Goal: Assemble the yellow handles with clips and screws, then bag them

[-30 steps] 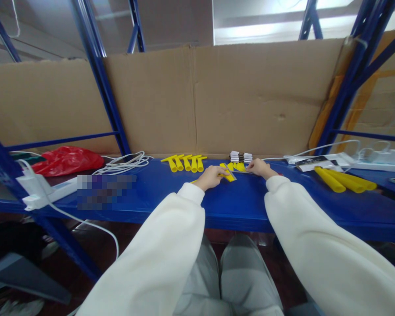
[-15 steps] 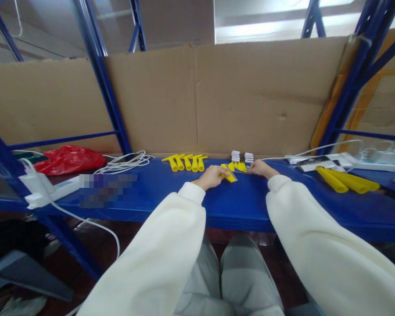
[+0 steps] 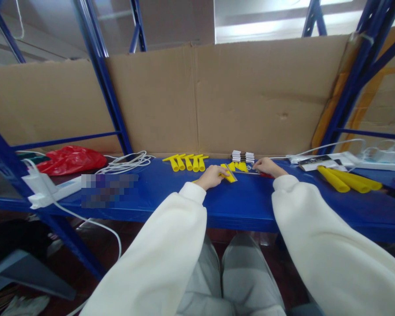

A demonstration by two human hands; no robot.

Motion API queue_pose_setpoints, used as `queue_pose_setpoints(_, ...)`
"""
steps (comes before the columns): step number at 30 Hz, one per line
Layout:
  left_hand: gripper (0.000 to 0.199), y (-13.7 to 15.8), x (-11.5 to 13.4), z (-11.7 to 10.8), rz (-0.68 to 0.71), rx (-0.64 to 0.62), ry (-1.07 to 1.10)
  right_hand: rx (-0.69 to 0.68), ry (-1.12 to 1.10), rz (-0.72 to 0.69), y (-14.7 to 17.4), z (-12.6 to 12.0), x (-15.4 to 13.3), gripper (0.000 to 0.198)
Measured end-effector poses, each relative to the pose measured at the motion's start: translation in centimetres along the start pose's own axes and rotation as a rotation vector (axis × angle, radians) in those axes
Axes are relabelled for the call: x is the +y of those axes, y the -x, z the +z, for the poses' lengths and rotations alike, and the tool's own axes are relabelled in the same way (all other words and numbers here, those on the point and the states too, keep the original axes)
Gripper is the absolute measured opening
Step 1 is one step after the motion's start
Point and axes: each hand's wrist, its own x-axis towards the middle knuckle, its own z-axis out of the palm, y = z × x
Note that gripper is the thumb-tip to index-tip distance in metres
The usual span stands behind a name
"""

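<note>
My left hand (image 3: 211, 177) is closed round a yellow scraper (image 3: 229, 176), whose wide head with a greyish blade edge points right. Its handle is mostly hidden under my palm. My right hand (image 3: 269, 166) hovers low over the blue tabletop, fingertips pinched; anything between them is too small to make out. Beneath that hand lies a screwdriver (image 3: 266, 175) with a red handle and thin shaft. Small metal pieces (image 3: 249, 167) sit just left of my right fingertips. Beside them are short yellow parts (image 3: 240, 166), in front of a banded stack of white pieces (image 3: 242, 156).
Several yellow T-shaped scrapers (image 3: 188, 163) stand in a row at the back. Yellow tapered handles (image 3: 344, 180) lie right, near a power strip (image 3: 382, 163) and a black-and-white packet (image 3: 321, 163). On the left are coiled white cable (image 3: 128, 162), a red bag (image 3: 74, 160) and another power strip (image 3: 67, 188).
My right hand has shifted a little to the right, away from the small metal pieces, and the red handle now shows beneath it. My left hand keeps its hold on the scraper.
</note>
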Motion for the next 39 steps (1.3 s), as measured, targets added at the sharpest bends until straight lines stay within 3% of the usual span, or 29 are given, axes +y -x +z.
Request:
queue_pose_setpoints(5,0.025,0.1,0.2,-0.1,0.001,-0.006,0.008,0.0,-0.037,0.068,0.5,-0.2,0.4,0.015)
queue_pose_setpoints(12,0.025,0.2,0.3,-0.3,-0.027,-0.013,0.003,0.026,0.062,0.037,0.4,0.1,-0.3,0.012)
queue_pose_setpoints(15,0.023,0.1,0.2,-0.2,-0.028,-0.01,0.003,0.032,-0.002,-0.002,0.7,0.1,-1.2,0.009)
queue_pose_setpoints(24,0.027,0.1,0.4,-0.3,-0.035,0.004,-0.035,-0.171,-0.314,-0.375,2.7,2.0,-5.2,0.014)
queue_pose_setpoints(39,0.031,0.1,1.3,-0.1,-0.034,0.079,-0.053,-0.092,-0.187,-0.65,2.4,3.4,-5.2,0.012)
